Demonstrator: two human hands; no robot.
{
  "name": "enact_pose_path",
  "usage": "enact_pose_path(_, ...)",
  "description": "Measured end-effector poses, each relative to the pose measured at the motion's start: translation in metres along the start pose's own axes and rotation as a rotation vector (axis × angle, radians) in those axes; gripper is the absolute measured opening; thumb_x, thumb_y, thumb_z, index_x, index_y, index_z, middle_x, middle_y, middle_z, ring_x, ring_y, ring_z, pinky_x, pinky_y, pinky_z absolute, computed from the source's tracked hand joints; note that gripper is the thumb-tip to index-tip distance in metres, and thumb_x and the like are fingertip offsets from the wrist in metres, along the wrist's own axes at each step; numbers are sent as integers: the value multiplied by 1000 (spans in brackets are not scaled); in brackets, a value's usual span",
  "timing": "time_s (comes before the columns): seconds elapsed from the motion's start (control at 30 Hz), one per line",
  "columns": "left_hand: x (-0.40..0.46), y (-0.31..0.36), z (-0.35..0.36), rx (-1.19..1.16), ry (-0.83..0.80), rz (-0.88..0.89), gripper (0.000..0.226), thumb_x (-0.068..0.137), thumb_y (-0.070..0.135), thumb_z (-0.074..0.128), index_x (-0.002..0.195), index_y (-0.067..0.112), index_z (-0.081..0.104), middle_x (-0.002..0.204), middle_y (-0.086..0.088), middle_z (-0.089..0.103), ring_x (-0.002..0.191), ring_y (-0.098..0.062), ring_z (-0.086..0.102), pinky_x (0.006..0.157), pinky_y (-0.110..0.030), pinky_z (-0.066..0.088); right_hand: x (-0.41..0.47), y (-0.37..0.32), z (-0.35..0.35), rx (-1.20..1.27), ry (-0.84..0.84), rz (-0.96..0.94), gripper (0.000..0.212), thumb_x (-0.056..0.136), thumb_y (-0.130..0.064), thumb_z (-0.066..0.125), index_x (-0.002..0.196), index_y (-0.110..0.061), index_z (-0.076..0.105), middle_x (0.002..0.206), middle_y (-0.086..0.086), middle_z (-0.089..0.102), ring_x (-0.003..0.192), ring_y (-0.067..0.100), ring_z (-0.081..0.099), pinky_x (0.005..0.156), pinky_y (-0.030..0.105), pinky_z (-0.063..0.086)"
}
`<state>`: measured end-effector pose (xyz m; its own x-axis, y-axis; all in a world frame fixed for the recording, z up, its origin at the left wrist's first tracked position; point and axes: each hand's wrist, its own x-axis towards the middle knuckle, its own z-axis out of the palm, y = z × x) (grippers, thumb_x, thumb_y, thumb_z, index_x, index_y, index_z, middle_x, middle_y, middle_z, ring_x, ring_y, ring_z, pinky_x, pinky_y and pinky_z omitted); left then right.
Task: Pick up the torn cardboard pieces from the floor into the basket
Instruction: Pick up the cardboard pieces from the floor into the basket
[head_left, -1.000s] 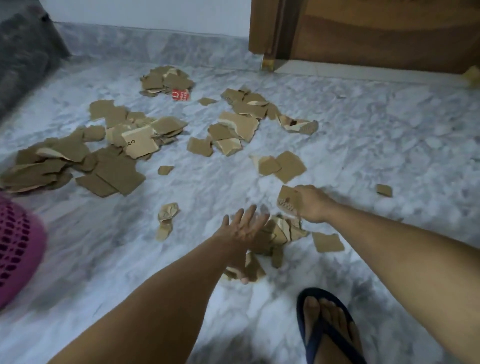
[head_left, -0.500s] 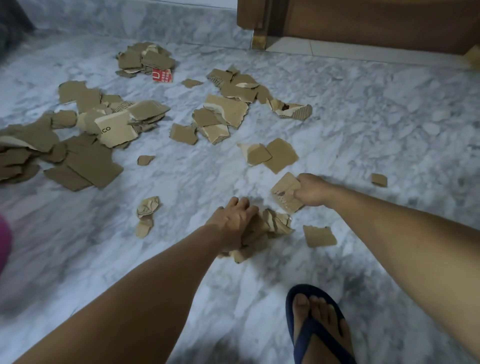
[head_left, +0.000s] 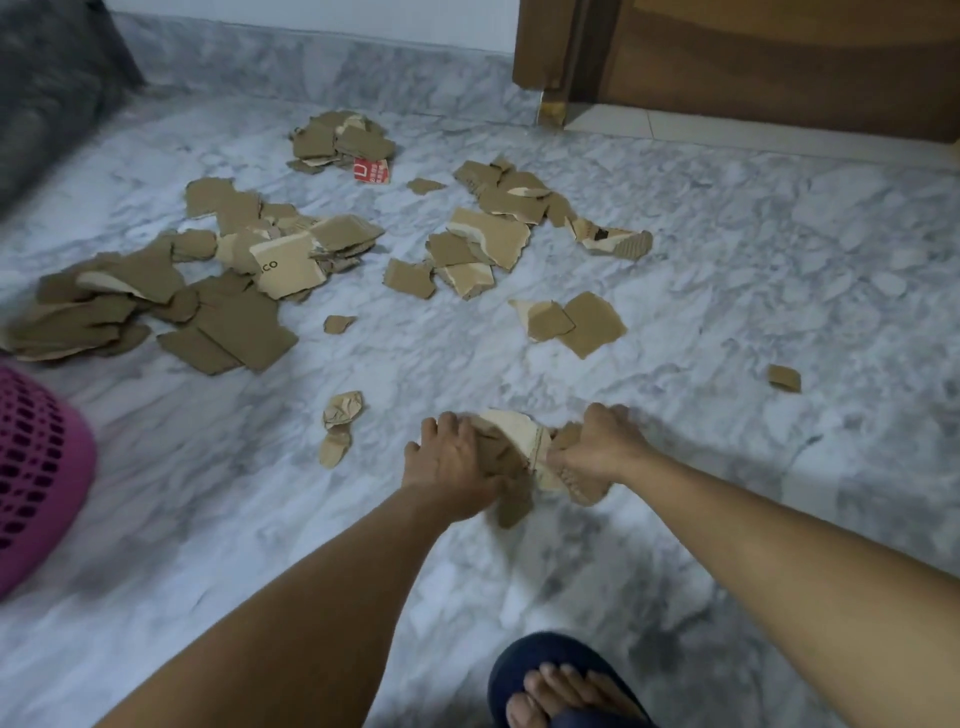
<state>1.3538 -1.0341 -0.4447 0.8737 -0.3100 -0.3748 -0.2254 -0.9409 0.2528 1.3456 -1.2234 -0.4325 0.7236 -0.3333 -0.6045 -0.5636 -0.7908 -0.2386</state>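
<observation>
With the left hand (head_left: 453, 467) and right hand (head_left: 602, 449) both gripping one loose cardboard bundle (head_left: 519, 457), well right of the pink basket (head_left: 41, 467), unsecured lower scraps may slip free during transfer.

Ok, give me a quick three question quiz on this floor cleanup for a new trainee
1. True or false: both hands grip the same bundle of cardboard pieces.
2. On which side of the view does the pink basket sit?
3. Which piece bears a red print? A) the one by the far pile B) the lone small piece at right C) the crumpled one

Key: 1 true, the left hand and right hand clasp it; 2 left; 3 A.
</observation>
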Motion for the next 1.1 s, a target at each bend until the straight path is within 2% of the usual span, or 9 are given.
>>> enact_pose_path(0.1,4,8,7,-22,8,-97,76,75,35,73,134,12,31,130,-7,30,121,-27,33,90,-40,45,2,-4,11,-3,30,28,89,63,-42,86,133,-9,42,136,12,47,121,30,52,88,33,49)
enact_pose_path(0.23,15,15,2,-240,-22,-157,82,68,16,80,131,15,27,127,-8,33,115,-26,43,79,-31,47,5,-4,5,0,4,1,64,56,-41,89,105,-11,61,106,6,68,98,26,64,71,29,52)
enact_pose_path(0.37,23,13,1,-209,-103,-158,92,65,24,84,135,17,25,129,-7,36,120,-25,41,90,-35,45,5,-5,4,-95,29,-18,68,58,-47,84,111,-13,60,117,10,61,109,32,58,76,32,50)
enact_pose_path(0.47,26,13,1,-242,-149,-175,89,63,32,85,132,15,29,126,-6,39,119,-24,40,96,-38,45,4,-7,7,-71,46,-34,61,67,-38,81,116,-12,55,121,12,57,110,31,58,73,29,44)
enact_pose_path(0.67,23,14,-4,-271,-90,-159,70,68,17,82,122,12,38,118,-6,50,104,-24,53,79,-32,48,-2,-6,7,-51,51,-98,68,67,-31,83,125,-15,49,123,10,58,112,30,57,79,30,47)
enact_pose_path(0.8,19,8,-10,-298,-104,-179,58,73,13,75,118,12,38,106,-9,57,90,-25,55,72,-34,50,-6,-5,8,-77,43,-133,48,64,-30,84,103,-15,61,107,7,64,96,26,60,64,26,42)
enact_pose_path(0.87,18,2,-13,-332,-116,-202,61,70,17,79,115,14,39,101,-8,56,90,-25,56,71,-34,51,-8,-6,11,-109,48,-145,34,64,-27,82,85,-15,57,97,5,61,85,23,56,54,24,35)
enact_pose_path(0.93,19,-6,-17,-360,-110,-223,58,68,17,80,112,14,42,96,-6,54,89,-25,56,69,-32,50,-10,-9,13,-126,49,-157,31,66,-25,79,77,-17,51,92,4,57,83,23,55,54,24,35)
enact_pose_path(1.1,23,-40,-36,-436,-34,-222,48,64,11,80,101,15,49,94,-5,56,92,-28,61,67,-32,50,-11,-13,10,-168,32,-215,47,72,-30,77,112,-17,56,113,7,60,104,29,59,72,30,46)
